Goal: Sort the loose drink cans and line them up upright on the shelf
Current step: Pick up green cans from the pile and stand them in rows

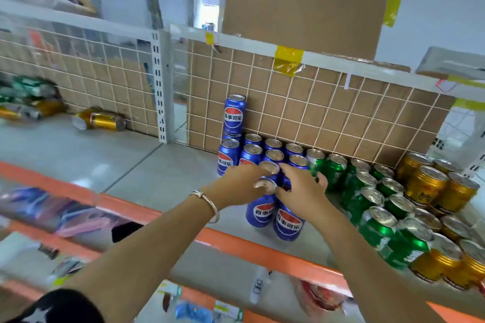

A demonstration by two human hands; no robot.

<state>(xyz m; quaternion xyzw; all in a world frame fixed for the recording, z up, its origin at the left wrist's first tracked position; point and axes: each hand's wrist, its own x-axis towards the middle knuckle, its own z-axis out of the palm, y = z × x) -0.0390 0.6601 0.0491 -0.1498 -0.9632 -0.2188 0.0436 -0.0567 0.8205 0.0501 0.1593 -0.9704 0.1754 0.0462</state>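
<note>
Blue cans (287, 225) upright | left hand (242, 185) grips one | right hand (301, 190) touches one

A shop — orange-edged shelf (162, 214) stocked with drink cans (372, 191).

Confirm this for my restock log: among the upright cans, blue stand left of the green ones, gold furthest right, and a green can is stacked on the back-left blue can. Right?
Not quite: the stacked can is blue, not green, as the head view shows. The rest stands: blue cans left of the green cans, gold cans furthest right.
</note>
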